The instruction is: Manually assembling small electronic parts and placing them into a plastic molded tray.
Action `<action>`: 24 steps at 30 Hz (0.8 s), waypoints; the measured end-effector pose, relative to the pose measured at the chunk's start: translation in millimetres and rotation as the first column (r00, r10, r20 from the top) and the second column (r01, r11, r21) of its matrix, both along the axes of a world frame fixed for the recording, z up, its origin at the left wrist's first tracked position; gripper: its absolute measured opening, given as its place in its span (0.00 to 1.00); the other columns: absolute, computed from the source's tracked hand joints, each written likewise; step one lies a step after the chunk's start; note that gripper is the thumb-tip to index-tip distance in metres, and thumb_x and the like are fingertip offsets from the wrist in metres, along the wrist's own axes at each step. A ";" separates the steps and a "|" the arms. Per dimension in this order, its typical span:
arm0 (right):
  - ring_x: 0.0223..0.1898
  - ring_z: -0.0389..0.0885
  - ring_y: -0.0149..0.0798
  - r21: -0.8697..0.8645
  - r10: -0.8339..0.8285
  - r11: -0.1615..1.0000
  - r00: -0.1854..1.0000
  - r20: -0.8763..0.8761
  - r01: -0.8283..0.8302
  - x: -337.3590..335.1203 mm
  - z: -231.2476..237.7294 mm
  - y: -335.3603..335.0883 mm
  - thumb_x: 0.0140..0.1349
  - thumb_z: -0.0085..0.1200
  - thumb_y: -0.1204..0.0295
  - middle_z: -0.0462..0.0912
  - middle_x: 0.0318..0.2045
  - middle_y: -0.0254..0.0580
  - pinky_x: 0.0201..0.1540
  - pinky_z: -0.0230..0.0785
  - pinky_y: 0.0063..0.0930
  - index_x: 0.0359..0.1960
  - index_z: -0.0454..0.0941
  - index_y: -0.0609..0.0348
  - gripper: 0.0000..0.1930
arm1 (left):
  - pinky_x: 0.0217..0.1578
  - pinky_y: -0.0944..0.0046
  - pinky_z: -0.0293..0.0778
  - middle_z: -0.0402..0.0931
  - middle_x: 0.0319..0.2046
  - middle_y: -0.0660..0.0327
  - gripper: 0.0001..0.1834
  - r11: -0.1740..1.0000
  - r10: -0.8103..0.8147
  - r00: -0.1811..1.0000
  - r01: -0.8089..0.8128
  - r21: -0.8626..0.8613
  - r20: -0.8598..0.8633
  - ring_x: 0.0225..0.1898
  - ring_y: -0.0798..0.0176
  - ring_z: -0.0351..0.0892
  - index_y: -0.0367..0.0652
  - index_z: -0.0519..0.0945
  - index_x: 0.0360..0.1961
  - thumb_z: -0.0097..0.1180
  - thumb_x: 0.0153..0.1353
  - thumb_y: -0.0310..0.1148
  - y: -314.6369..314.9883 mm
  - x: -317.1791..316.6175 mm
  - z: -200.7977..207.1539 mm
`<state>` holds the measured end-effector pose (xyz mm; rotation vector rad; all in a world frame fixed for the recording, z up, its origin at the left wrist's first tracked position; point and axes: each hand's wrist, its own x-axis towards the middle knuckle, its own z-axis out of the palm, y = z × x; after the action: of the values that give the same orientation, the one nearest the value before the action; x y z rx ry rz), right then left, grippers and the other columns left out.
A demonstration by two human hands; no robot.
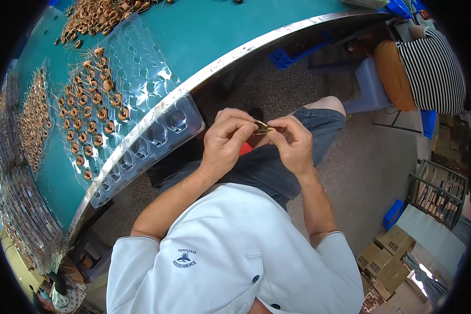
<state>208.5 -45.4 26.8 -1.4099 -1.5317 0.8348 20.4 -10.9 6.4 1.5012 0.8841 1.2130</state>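
Above my lap, my left hand (pixel 226 137) and my right hand (pixel 292 142) meet fingertip to fingertip. Both pinch thin copper wire (pixel 261 123), which bends in a small loop between them; whether a ring core sits in it is too small to tell. To the left, a clear plastic tray (pixel 175 112) of moulded pockets juts over the table's edge. Rows of copper-wound ring coils (pixel 97 98) with wire ends sticking up fill its left part. The pockets nearest my left hand hold no coils.
A heap of loose coils (pixel 97 18) lies on the green table (pixel 204 26), with its pale metal edge (pixel 214 68) before me. Stacked trays (pixel 23 209) stand far left. At right are a person in a striped top (pixel 429 70), a lilac stool (pixel 369 86) and cardboard boxes (pixel 384 259).
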 end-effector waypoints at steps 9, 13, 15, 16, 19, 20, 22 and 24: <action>0.27 0.81 0.31 -0.468 -0.309 0.852 0.496 -0.811 -0.235 6.5 -6.7 -5.6 0.70 0.50 0.70 0.80 0.31 0.42 0.26 0.75 0.18 0.44 0.76 0.65 0.10 | 0.39 0.67 0.76 0.74 0.46 0.56 0.13 0.981 -0.175 0.983 0.169 -0.092 -0.056 0.40 0.63 0.79 0.38 0.81 0.46 0.62 0.59 0.26 2.2 0.4 7.2; 0.27 0.81 0.31 -0.504 -0.341 0.801 0.447 -0.827 -0.322 6.2 -15.4 -13.7 0.71 0.50 0.67 0.80 0.31 0.42 0.25 0.75 0.18 0.44 0.76 0.66 0.12 | 0.33 0.66 0.76 0.79 0.32 0.60 0.07 0.975 -0.190 0.955 0.210 0.067 -0.227 0.32 0.63 0.81 0.36 0.83 0.38 0.63 0.57 0.25 6.1 -3.0 4.3; 0.28 0.80 0.29 -0.557 -0.281 0.793 0.663 -0.694 -0.247 6.1 -14.4 -11.8 0.71 0.49 0.63 0.79 0.31 0.41 0.25 0.75 0.18 0.43 0.75 0.66 0.15 | 0.33 0.66 0.75 0.80 0.30 0.60 0.06 0.978 -0.206 0.946 0.202 -0.045 -0.251 0.32 0.64 0.81 0.36 0.83 0.35 0.63 0.57 0.26 5.4 -3.5 10.0; 0.27 0.80 0.28 -0.564 -0.260 0.812 0.771 -0.582 -0.152 1.6 -13.8 -13.3 0.69 0.53 0.65 0.80 0.32 0.40 0.26 0.74 0.17 0.45 0.76 0.65 0.14 | 0.32 0.66 0.75 0.80 0.28 0.61 0.05 0.972 -0.218 0.938 0.183 -0.148 -0.271 0.32 0.66 0.81 0.36 0.84 0.33 0.63 0.58 0.27 5.6 -3.5 12.4; 0.28 0.79 0.27 -0.359 -0.069 0.930 0.919 -0.387 -0.081 -4.4 -10.1 -16.3 0.65 0.58 0.69 0.81 0.34 0.40 0.27 0.74 0.16 0.48 0.76 0.64 0.14 | 0.33 0.67 0.75 0.81 0.30 0.62 0.07 0.883 -0.288 0.941 0.189 -0.429 -0.178 0.31 0.68 0.79 0.36 0.83 0.35 0.63 0.60 0.29 2.7 -6.0 10.9; 0.29 0.79 0.26 -0.364 -0.067 0.929 0.939 -0.336 -0.064 -3.9 -5.6 -15.2 0.61 0.62 0.71 0.81 0.33 0.39 0.27 0.73 0.16 0.50 0.76 0.62 0.16 | 0.33 0.67 0.75 0.81 0.30 0.62 0.07 0.884 -0.289 0.940 0.190 -0.427 -0.181 0.31 0.68 0.79 0.36 0.83 0.35 0.63 0.60 0.29 2.1 -6.4 10.4; 0.29 0.79 0.25 -0.300 0.006 0.951 0.979 -0.202 -0.068 -0.2 -5.4 -15.6 0.62 0.62 0.71 0.81 0.32 0.38 0.27 0.73 0.16 0.48 0.77 0.63 0.15 | 0.34 0.70 0.74 0.81 0.29 0.63 0.09 0.785 -0.287 0.955 0.193 -0.588 -0.069 0.30 0.70 0.78 0.35 0.83 0.36 0.63 0.62 0.32 1.1 -6.3 9.7; 0.28 0.79 0.25 -0.239 0.067 0.968 0.996 -0.058 -0.080 1.7 -6.6 -17.6 0.62 0.62 0.70 0.81 0.31 0.37 0.26 0.73 0.16 0.47 0.77 0.63 0.15 | 0.34 0.70 0.74 0.81 0.29 0.63 0.10 0.744 -0.283 0.959 0.225 -0.629 0.008 0.30 0.71 0.78 0.35 0.83 0.37 0.62 0.62 0.33 0.7 -5.7 11.9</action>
<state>210.2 -63.0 20.2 -1.4995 -1.4902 1.1247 14.7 -10.2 18.2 1.0786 0.9792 0.5580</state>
